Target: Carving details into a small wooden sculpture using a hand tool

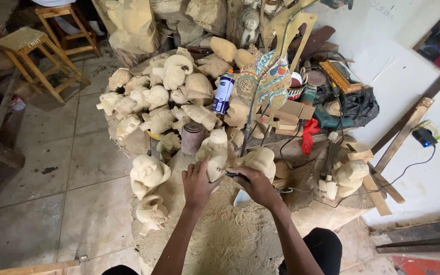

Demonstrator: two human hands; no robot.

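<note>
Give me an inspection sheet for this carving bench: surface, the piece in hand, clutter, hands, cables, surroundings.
Surface: low workbench thick with sawdust.
Job's things: pale wooden carving steadied by the left hand; dark-handled tool in the right hand, tip at the carving.
Clutter: heap of unfinished pale carvings, spray can, sandpaper roll, painted flat puppet, red cloth.
Hands: both bare, each with a closed grip.
Cables: black cable running to a wall adapter.
Surroundings: tiled floor, wooden stools, white wall.
</note>
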